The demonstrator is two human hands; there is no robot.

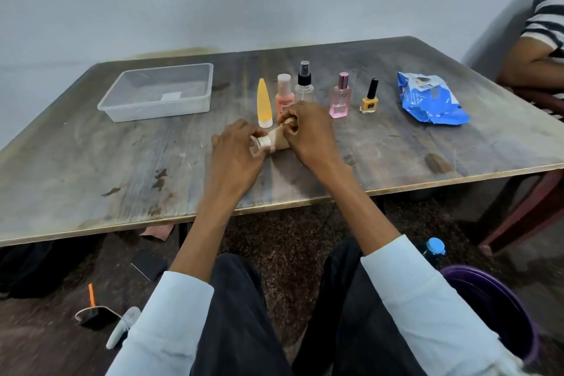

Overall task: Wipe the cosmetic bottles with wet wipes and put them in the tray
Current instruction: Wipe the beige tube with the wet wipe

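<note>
**Wiping the beige tube: hand positions and work area**

Your left hand (236, 149) grips the capped end of a beige tube (276, 143), fingers curled round the cap. This steadies the tube so it cannot roll. Your right hand (308, 128) pinches the far end of the tube, fingers curled; a wipe may be under those fingers, but it cannot be told from this view. The tube lies tilted between both hands, just above the table (396, 143), near the middle of its near half.

Five bottles stand upright in a row behind your hands, toward the far edge: a yellow tube (264, 102), a peach bottle (284, 94), a clear spray bottle (304, 82), a pink perfume bottle (339, 96) and a yellow nail polish (369, 98). The row keeps each one within reach, probably waiting its turn.

The clear tray (158, 91) sits near the far left corner and holds no bottles. The blue wipe pack (430, 98) lies toward the right edge, by your wiping hand.

The table is worn grey wood with dark stains, set against a pale wall. A second person's arm (531, 61) rests at the far right corner. A purple bucket (494, 305) stands on the floor at your right.
</note>
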